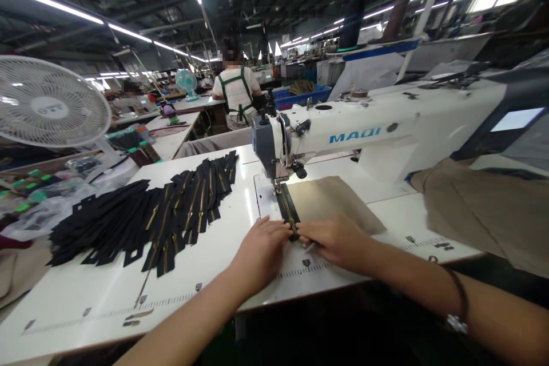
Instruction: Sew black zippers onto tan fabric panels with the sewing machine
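Note:
A black zipper (286,207) with gold teeth lies along the left edge of a beige fabric piece (332,197), its far end under the presser foot of a white sewing machine (386,131). My left hand (263,249) is at the zipper's near end from the left, fingertips pressed together on it. From the right, my right hand (338,240) pinches the same end near the gold pull. A small pale, shiny object (309,247) pokes out under my right fingers; its kind is unclear. Left of the machine, a heap of black zippers (171,211) covers the white table (223,274).
Beige cloth (480,211) hangs over the table's right side. A white fan (51,103) stands at the left, near plastic bags (47,200) and thread spools. Beyond the table, a person (238,86) sits facing away, beside a blue crate (302,96).

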